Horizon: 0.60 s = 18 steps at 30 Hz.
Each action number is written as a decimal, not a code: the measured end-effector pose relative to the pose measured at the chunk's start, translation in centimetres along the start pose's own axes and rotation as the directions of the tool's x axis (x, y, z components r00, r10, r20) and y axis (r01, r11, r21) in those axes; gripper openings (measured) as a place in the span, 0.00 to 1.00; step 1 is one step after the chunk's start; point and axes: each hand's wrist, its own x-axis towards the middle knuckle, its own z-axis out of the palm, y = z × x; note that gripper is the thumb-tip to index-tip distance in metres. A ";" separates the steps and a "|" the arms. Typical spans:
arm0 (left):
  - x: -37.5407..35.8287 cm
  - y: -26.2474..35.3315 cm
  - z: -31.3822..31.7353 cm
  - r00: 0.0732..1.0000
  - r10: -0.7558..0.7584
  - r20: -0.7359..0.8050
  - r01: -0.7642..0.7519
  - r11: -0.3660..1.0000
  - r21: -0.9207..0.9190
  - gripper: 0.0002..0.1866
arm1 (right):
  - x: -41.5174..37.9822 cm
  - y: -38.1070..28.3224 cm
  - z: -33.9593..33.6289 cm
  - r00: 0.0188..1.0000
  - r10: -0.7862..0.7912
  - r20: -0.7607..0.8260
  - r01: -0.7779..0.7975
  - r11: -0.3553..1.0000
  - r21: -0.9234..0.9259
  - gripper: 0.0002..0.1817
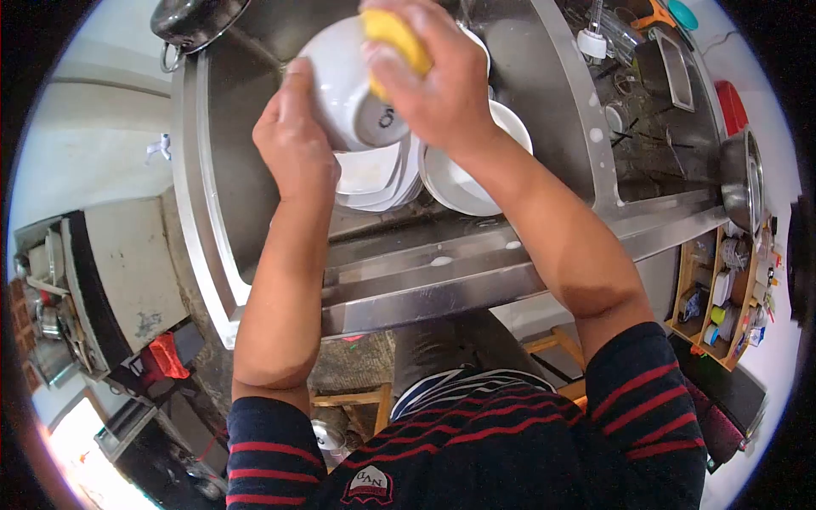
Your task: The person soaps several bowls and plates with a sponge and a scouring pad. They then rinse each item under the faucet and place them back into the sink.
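Observation:
A white bowl point(337, 81) is tilted over the sink with its underside, marked in dark print, turned toward me. My left hand point(295, 127) grips the bowl's left rim. In my right hand point(442, 81) is a yellow sponge point(399, 44), pressed against the bowl's outer side near the rim; the hand is slightly blurred. Below the bowl lies a stack of white plates point(371, 174). Just right of that stack, under my right wrist, stands a round white bowl point(459, 183), partly hidden by the forearm.
The steel sink point(544, 102) has a raised front edge point(425, 293) with foam spots. A dark metal pot point(197, 21) sits at the upper left corner. On the right, a second basin holds a metal tray point(676, 72), and a steel bowl point(742, 180) rests at its edge.

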 end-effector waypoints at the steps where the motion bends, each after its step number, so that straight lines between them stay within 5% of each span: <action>1: 0.5 -0.1 -0.2 0.999 -0.020 0.049 0.026 0.992 -0.126 0.17 | -0.2 0.1 0.0 0.913 0.407 0.043 -0.409 0.904 0.124 0.13; 2: 0.6 0.0 -0.2 0.998 -0.018 0.053 0.025 0.992 -0.126 0.17 | -0.5 0.3 0.0 0.668 0.733 0.131 -0.740 0.635 0.219 0.13; 3: 0.6 0.3 0.0 0.998 -0.056 0.037 0.064 0.967 -0.248 0.19 | -1.4 1.0 0.5 0.669 0.732 0.127 -0.739 0.637 0.220 0.13; 4: 0.6 0.7 0.1 0.995 -0.097 0.026 0.100 0.925 -0.368 0.22 | -2.2 1.6 1.3 0.319 0.916 0.243 -0.827 0.144 0.544 0.13; 5: 0.6 1.0 0.0 0.992 -0.124 0.026 0.125 0.926 -0.355 0.24 | -2.9 2.3 1.9 -0.020 0.880 0.474 -0.603 -0.389 0.696 0.14; 8: 1.8 -0.1 -0.9 0.991 -0.089 0.100 0.120 0.919 -0.375 0.23 | -2.3 1.2 2.3 -0.026 0.934 0.356 -0.550 -0.311 0.775 0.16; 10: 2.4 -0.9 -1.9 0.978 -0.148 0.149 0.193 0.914 -0.357 0.23 | -1.9 3.1 1.3 0.057 0.932 0.358 -0.588 -0.259 0.766 0.14; 12: 2.4 -1.3 -2.2 0.959 -0.208 0.195 0.265 0.903 -0.339 0.23 | -0.8 4.1 -0.2 0.177 0.941 0.289 -0.739 -0.067 0.670 0.14; 13: 2.1 -1.4 -1.9 0.960 -0.224 0.165 0.264 0.922 -0.284 0.23 | -1.0 4.3 -0.8 0.363 0.891 0.274 -0.723 0.084 0.686 0.13; 18: 0.4 -0.1 0.6 0.975 -0.187 0.123 0.208 0.961 -0.184 0.25 | -0.2 3.7 -1.1 0.415 0.898 0.148 -0.864 0.338 0.374 0.12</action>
